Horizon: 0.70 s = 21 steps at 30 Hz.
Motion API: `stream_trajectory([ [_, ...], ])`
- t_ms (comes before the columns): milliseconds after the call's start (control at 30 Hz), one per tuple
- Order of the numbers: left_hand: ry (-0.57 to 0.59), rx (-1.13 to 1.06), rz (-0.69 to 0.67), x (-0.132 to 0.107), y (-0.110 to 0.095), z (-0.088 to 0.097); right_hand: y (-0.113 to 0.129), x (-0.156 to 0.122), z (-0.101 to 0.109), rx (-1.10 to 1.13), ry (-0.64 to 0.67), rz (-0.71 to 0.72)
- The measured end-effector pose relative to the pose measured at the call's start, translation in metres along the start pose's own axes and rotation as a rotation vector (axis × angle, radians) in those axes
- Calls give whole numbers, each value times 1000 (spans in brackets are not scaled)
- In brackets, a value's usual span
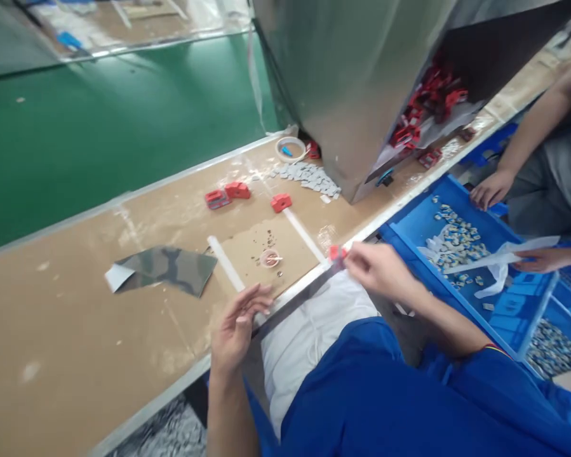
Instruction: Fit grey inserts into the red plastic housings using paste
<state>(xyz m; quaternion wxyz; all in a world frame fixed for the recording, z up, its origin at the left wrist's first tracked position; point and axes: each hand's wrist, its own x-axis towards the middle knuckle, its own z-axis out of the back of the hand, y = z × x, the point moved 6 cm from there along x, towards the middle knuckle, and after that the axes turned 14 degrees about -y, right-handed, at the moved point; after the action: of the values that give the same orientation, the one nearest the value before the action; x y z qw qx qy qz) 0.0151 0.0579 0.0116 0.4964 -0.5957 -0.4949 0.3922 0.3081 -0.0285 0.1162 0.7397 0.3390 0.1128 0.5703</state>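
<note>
right hand (pixel 383 270) pinching small red part (pixel 336 254) between its fingers (pixel 356 252) above bench (pixel 99 330) edge | left hand (pixel 240 327) hanging open, holding nothing, near the part | three red blocks (pixel 281 202) lying on bench, grey pads (pixel 309 178) heaping beside them, more red parts (pixel 432 101) piling under the shelf, much seemingly left

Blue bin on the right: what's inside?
The blue plastic bin holds a heap of small grey-and-white pieces and a white film strip, held by a co-worker's hand. Whatever lies beneath the heap and film is hidden.
</note>
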Motion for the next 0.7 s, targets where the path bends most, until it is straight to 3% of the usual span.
stream_trajectory([
  [100, 22, 38, -19, 3, 2, 1, -91, 43, 81, -278, -291, -214],
  [167, 13, 61, -26, 3, 2, 1, -153, 74, 120, -548, -370, -398],
  [233, -8, 75, -28, 2, 1, 1, -199, 104, 138, -732, -321, -484],
  [300, -38, 88, -19, 1, -1, 1, -223, 127, 143, -775, -289, -496],
  [400, -79, 97, 9, 4, -12, 1, -231, 146, 143, -735, -285, -464],
  [500, -162, 277, -75, 34, -39, 2, -225, 144, 148, -708, -350, -476],
  [567, -257, 573, -229, 74, -61, -1, -217, 132, 150, -678, -449, -509],
  [633, -320, 657, -278, 125, -72, -8, -203, 114, 142, -518, -558, -483],
  [700, -250, 867, -318, 176, -73, -26, -183, 90, 123, -236, -642, -430],
])
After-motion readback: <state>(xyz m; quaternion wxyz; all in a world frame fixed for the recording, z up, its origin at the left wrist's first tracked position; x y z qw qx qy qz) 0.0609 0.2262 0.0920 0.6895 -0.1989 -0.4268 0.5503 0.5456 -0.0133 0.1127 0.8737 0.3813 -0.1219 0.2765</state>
